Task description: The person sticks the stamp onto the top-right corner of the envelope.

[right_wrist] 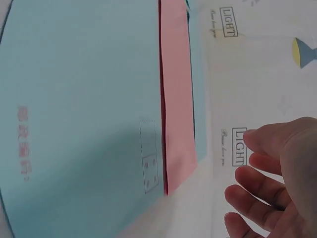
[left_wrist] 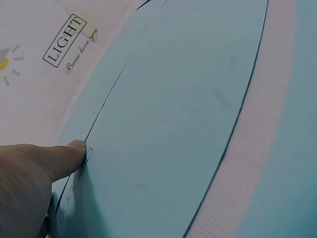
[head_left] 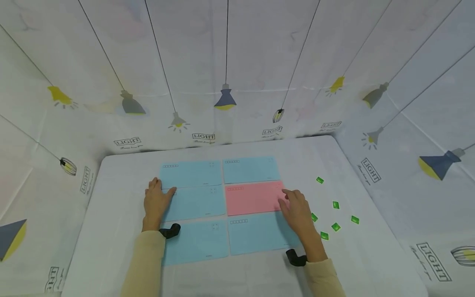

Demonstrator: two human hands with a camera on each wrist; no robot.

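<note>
Blue envelopes and one pink envelope [head_left: 252, 200] lie flat in two columns of three. My left hand [head_left: 156, 202] rests at the left ends of the upper and middle left envelopes. In the left wrist view its thumb [left_wrist: 69, 157] touches the edge of the middle left blue envelope [left_wrist: 163, 124], by the printed row of boxes. My right hand [head_left: 298, 212], fingers loosely bent and holding nothing, is over the pink envelope's right end. The right wrist view shows that pink envelope [right_wrist: 178, 124] beyond the lower right blue envelope [right_wrist: 74, 74].
Several small green pieces [head_left: 335, 226] lie scattered on the white table [head_left: 356, 264], right of my right hand. White curtains [head_left: 252, 49] printed with lamps hang behind the table and at both sides. Black wrist mounts [head_left: 170, 231] stick out from both wrists.
</note>
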